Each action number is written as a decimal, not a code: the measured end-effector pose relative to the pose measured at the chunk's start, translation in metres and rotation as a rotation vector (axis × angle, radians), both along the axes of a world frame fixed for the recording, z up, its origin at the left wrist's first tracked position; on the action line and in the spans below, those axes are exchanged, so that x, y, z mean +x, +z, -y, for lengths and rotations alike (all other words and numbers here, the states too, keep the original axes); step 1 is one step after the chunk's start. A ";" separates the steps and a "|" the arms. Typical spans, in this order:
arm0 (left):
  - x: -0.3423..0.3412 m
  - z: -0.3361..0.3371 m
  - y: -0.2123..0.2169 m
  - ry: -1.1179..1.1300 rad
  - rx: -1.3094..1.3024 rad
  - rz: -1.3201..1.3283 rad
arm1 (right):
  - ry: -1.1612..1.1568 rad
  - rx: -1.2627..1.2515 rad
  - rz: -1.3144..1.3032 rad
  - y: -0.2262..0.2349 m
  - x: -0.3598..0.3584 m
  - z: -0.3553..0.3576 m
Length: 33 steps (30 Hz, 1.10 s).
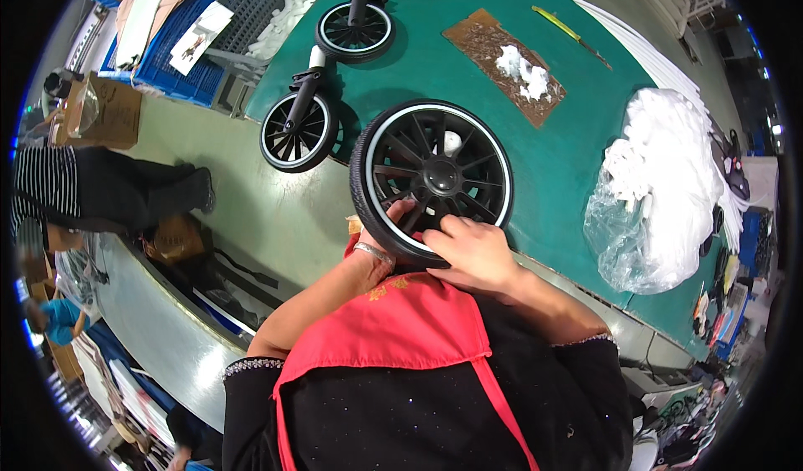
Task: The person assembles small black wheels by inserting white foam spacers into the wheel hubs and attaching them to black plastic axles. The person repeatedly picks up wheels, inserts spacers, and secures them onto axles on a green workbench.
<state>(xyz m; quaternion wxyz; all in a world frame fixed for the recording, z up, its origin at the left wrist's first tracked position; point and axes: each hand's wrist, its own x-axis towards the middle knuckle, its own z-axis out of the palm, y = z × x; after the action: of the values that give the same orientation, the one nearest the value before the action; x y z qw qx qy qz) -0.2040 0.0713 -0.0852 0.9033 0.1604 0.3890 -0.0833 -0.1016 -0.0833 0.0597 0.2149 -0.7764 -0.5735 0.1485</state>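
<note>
A large black spoked wheel (441, 176) with a white ring near its tyre is tilted up at the table's near edge, facing me. My left hand (386, 230) grips its lower left side, the fingers partly hidden behind the rim and spokes. On the lower right of the rim, my right hand (475, 252) has its fingers bent and closed against the wheel. A small front wheel on a black fork (299, 132) stands left of the big wheel, at the table's edge. Farther back is a similar small wheel with its fork (355, 33).
On the green table (552, 186) lie a brown board (493, 57) with white scraps, a yellow utility knife (559, 24) and a clear plastic bag of white pieces (661, 195). Blue crates (171, 78) stand beyond the left edge. Another person's dark-trousered legs (134, 182) show at left.
</note>
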 end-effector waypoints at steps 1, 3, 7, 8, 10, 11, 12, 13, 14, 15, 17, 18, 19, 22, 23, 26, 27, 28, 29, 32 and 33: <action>0.006 0.003 0.036 0.041 0.095 -0.065 | 0.002 0.013 0.011 -0.003 -0.002 -0.004; 0.007 -0.010 0.035 0.003 -0.004 0.032 | -0.020 0.016 0.000 -0.009 -0.004 -0.016; 0.002 -0.004 0.057 -0.027 0.035 -0.002 | -0.026 0.000 -0.020 -0.010 -0.016 -0.013; -0.003 -0.003 0.033 -0.010 0.062 -0.014 | -0.016 -0.042 -0.028 -0.006 -0.017 -0.012; -0.004 -0.007 0.031 0.033 -0.031 -0.046 | -0.057 -0.047 -0.071 -0.008 -0.020 -0.013; -0.003 -0.010 0.030 0.054 -0.078 -0.062 | -0.077 -0.051 -0.092 -0.009 -0.021 -0.014; -0.002 -0.009 0.026 0.088 -0.110 -0.019 | -0.085 -0.057 -0.103 -0.012 -0.021 -0.018; 0.002 -0.012 0.057 0.088 -0.204 -0.071 | -0.105 -0.056 -0.115 -0.013 -0.023 -0.020; 0.002 -0.010 0.056 0.061 -0.146 -0.057 | -0.124 -0.056 -0.127 -0.014 -0.025 -0.022; 0.003 -0.009 0.053 0.038 -0.085 -0.043 | -0.138 -0.053 -0.137 -0.014 -0.027 -0.025; -0.003 -0.006 0.038 0.070 -0.026 -0.079 | -0.109 -0.030 -0.049 -0.019 -0.029 -0.021; -0.003 -0.007 0.020 0.076 -0.119 -0.067 | -0.123 0.043 -0.102 -0.015 -0.027 -0.018; -0.002 -0.006 0.026 0.116 -0.031 0.017 | -0.131 0.115 -0.162 -0.007 -0.025 -0.012; 0.001 -0.012 0.041 -0.004 0.041 -0.010 | -0.328 0.496 -0.003 0.006 0.003 0.024; -0.005 -0.014 0.022 0.077 -0.008 0.006 | -0.590 0.624 -0.135 -0.007 0.009 0.035; -0.016 -0.011 0.017 0.196 -0.139 -0.007 | -0.977 0.499 -0.963 -0.065 0.034 0.053; -0.013 -0.013 0.030 0.112 -0.036 -0.002 | -0.948 0.534 -1.391 -0.059 0.035 0.050; -0.011 -0.013 0.043 0.029 0.061 -0.001 | -0.850 0.566 -1.619 -0.055 0.034 0.042; -0.008 -0.014 0.055 -0.052 0.150 0.005 | -0.771 0.469 -1.685 -0.068 0.035 0.048; 0.001 -0.023 0.037 -0.048 0.518 0.155 | -0.882 0.227 -2.012 -0.079 0.049 0.052; 0.005 -0.022 0.031 0.000 0.678 0.285 | -0.868 0.186 -2.000 -0.088 0.057 0.055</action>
<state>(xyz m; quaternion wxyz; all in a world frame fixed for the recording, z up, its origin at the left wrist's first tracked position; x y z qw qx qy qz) -0.1991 0.0934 -0.0541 0.8439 0.4607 0.2647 0.0737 -0.0446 -0.1387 -0.0280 0.6752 -0.4218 0.1737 0.5796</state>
